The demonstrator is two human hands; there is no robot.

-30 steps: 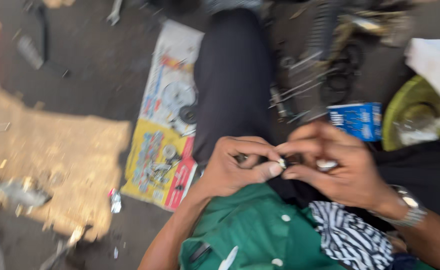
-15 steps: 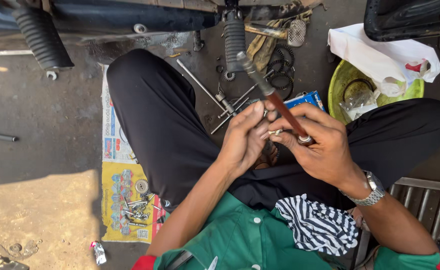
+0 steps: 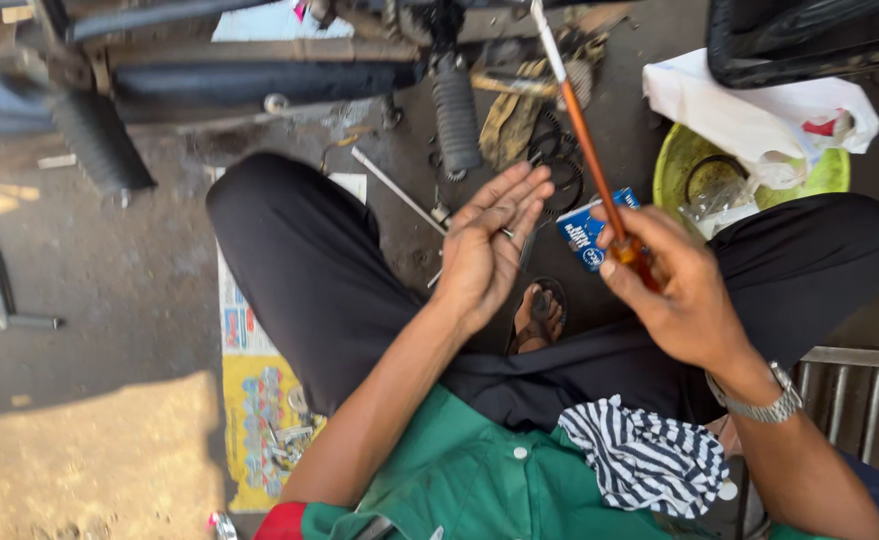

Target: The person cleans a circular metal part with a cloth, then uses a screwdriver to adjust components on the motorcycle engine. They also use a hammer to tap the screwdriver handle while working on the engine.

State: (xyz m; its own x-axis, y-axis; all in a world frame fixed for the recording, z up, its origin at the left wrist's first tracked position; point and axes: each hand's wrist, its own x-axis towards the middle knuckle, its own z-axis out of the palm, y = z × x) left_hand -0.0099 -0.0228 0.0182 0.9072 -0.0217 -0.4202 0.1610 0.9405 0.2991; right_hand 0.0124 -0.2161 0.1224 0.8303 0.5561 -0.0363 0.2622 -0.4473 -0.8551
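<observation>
Seated cross-legged on a grey concrete floor (image 3: pixel 110 270), black trousers (image 3: pixel 300 270) filling the centre of view, green shirt (image 3: pixel 460 480) at the bottom edge.

Motorcycle frame (image 3: pixel 260 70) across the top, two black ribbed rubber parts hanging down: one at left (image 3: pixel 100 150), one at centre (image 3: pixel 457 115).

Printed sheet (image 3: pixel 255 400), mostly yellow with coloured pictures and a white upper part, flat on the floor under the left leg, small metal parts lying on its lower section.

Yellow-green bowl (image 3: pixel 685 165) at upper right, partly covered by a white plastic bag (image 3: pixel 750 105) with a red mark.

Black-and-white striped cloth (image 3: pixel 645 455) in the lap.

Left hand (image 3: pixel 490 245) open, palm up, fingers extended and together, holding nothing visible.

Right hand (image 3: pixel 675 290) closed around the handle of a screwdriver (image 3: pixel 585 130), well apart from the left hand. Orange-brown handle clamped between thumb and fingers, shaft pointing up and away toward the frame, pale tip near the top edge.

Silver wristwatch (image 3: pixel 760 405) on the right wrist.

Small blue-and-white carton (image 3: pixel 590 230), rectangular, on the floor between the two hands, just behind the screwdriver handle.

Sandalled foot (image 3: pixel 540 315) below the carton.

Thin metal rod (image 3: pixel 395 190) on the floor, beside the left hand.
</observation>
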